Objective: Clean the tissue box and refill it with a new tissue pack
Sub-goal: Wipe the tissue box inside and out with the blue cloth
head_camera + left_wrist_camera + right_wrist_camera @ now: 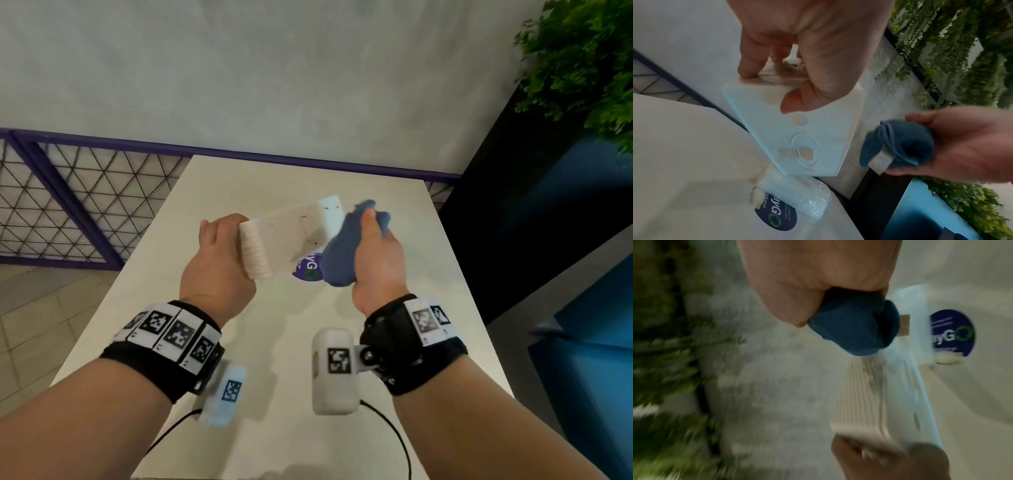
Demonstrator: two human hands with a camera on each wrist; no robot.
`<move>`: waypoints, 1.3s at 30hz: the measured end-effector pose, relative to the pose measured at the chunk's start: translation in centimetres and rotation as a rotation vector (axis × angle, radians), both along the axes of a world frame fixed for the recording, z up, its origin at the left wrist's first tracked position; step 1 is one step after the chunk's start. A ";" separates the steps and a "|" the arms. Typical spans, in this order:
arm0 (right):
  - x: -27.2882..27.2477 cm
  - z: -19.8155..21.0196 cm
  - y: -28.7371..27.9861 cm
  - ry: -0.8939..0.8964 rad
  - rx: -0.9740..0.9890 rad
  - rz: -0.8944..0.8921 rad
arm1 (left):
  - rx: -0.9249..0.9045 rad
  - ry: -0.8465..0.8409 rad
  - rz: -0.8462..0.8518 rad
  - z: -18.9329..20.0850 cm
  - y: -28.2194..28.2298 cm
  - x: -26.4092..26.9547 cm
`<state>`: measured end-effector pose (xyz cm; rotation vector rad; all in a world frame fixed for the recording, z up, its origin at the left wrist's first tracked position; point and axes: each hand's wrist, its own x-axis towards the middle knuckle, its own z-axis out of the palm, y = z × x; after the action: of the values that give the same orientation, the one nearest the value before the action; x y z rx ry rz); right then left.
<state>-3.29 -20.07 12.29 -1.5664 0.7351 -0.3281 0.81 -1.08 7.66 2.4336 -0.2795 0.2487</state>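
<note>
My left hand (pixel 219 253) grips one end of a white ribbed tissue box (pixel 287 236) and holds it tilted above the table. Its flat underside (pixel 797 129), with round cut-outs, shows in the left wrist view, my left hand's thumb (pixel 797 100) pressed on it. My right hand (pixel 376 253) clutches a bunched blue cloth (pixel 342 246) against the box's right side. In the right wrist view the blue cloth (pixel 855 327) touches the tissue box (pixel 863 394) on its ribbed face. A tissue pack (pixel 797 196) in clear wrap lies on the table below the box.
The white table (pixel 239 342) carries a round dark-blue sticker (pixel 308 272) partly under the pack. A purple mesh railing (pixel 68 205) runs behind and to the left. A green plant (pixel 582 61) and blue furniture (pixel 582 274) stand at the right.
</note>
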 end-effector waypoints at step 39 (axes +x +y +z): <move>0.5 -4.2 2.9 0.063 -0.798 0.580 | -0.365 0.246 -0.197 -2.5 0.5 -1.2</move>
<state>-2.75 -17.16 8.09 -2.4647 0.1487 -0.1353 -0.39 -0.61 5.12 2.0328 -0.3295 -0.0828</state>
